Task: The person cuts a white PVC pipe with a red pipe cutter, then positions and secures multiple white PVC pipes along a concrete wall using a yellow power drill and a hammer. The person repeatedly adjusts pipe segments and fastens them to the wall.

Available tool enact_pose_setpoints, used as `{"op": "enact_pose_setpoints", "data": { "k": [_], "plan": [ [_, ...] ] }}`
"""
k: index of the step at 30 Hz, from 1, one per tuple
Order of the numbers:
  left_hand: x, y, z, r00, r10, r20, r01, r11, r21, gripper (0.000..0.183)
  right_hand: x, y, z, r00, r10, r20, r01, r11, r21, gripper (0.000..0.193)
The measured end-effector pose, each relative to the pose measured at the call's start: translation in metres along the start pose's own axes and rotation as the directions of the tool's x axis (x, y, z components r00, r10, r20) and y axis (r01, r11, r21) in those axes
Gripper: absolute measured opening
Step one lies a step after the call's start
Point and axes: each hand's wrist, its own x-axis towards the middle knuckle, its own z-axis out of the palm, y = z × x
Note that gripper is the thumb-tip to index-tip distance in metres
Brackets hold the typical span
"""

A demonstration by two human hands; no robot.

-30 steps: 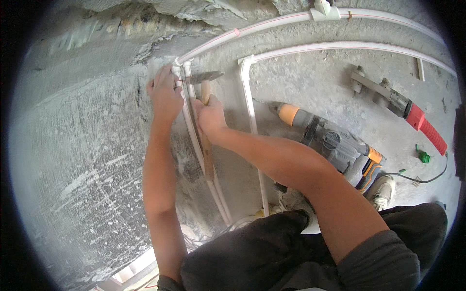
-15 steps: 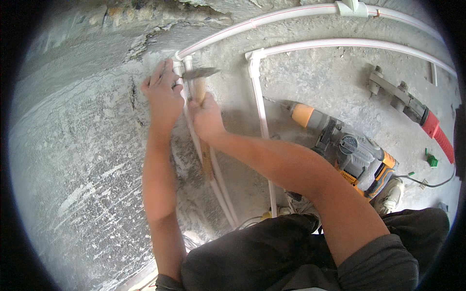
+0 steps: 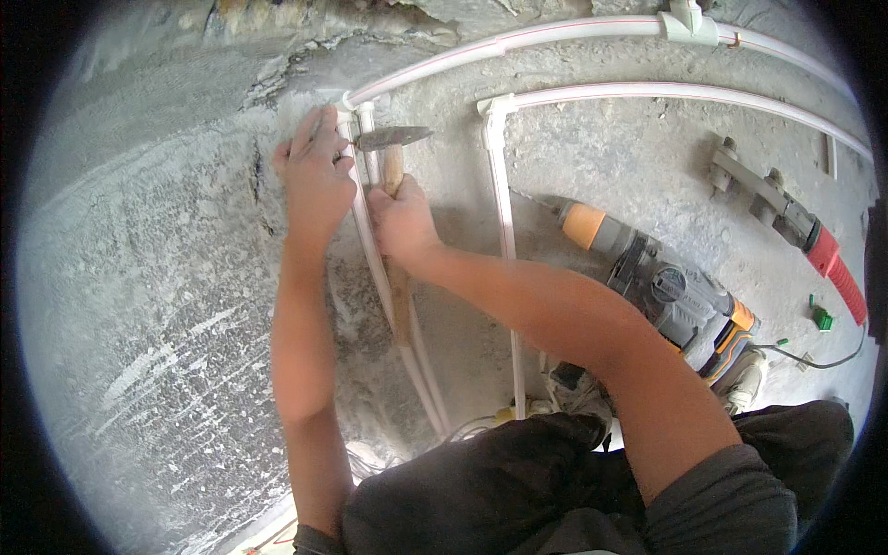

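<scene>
A claw-less hammer with a flat, pointed steel head (image 3: 396,138) and a wooden handle (image 3: 400,310) is gripped high on its handle by my right hand (image 3: 405,222). Its head lies sideways, one end close to the fingers of my left hand (image 3: 316,176). That left hand is bent against the wall beside a white pipe (image 3: 363,217), just below the pipe's upper bend. Its fingertips come together around something small that I cannot make out. A second white pipe (image 3: 372,162) runs alongside the first, partly hidden by the hammer and my right hand.
White pipes (image 3: 592,30) with a red line run along the floor; another pipe (image 3: 500,203) turns toward me. An orange-and-grey hammer drill (image 3: 671,282) lies at right, beyond it a red-handled tool (image 3: 823,250) and a small green piece (image 3: 820,317). A rough wall (image 3: 176,268) stands left.
The hammer head has shifted slightly to the right, a little away from my left fingers. My left hand keeps its place by the pipe. The whole view has moved slightly.
</scene>
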Motion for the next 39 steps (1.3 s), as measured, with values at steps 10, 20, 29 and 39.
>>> {"op": "enact_pose_setpoints", "data": {
  "k": [10,20,29,39],
  "plan": [
    [0.0,0.003,-0.002,0.998,-0.061,0.036,0.061,0.998,-0.019,0.064,-0.029,-0.041,-0.016,0.999,-0.01,0.046,0.024,0.955,-0.297,0.028],
    [-0.009,0.002,0.004,0.991,0.034,-0.131,-0.022,0.996,0.091,0.01,0.007,-0.102,-0.096,0.913,-0.408,-0.021,0.374,0.855,-0.358,0.047],
    [-0.006,0.023,-0.001,0.943,-0.078,-0.323,0.121,0.986,0.115,0.022,0.017,-0.166,-0.118,0.92,-0.377,-0.108,0.348,0.912,-0.218,0.029],
    [-0.032,0.05,0.007,0.933,-0.224,-0.282,0.241,0.97,0.026,0.03,0.018,-0.175,-0.127,0.891,-0.452,0.048,0.455,0.887,-0.08,0.027]
  ]
}}
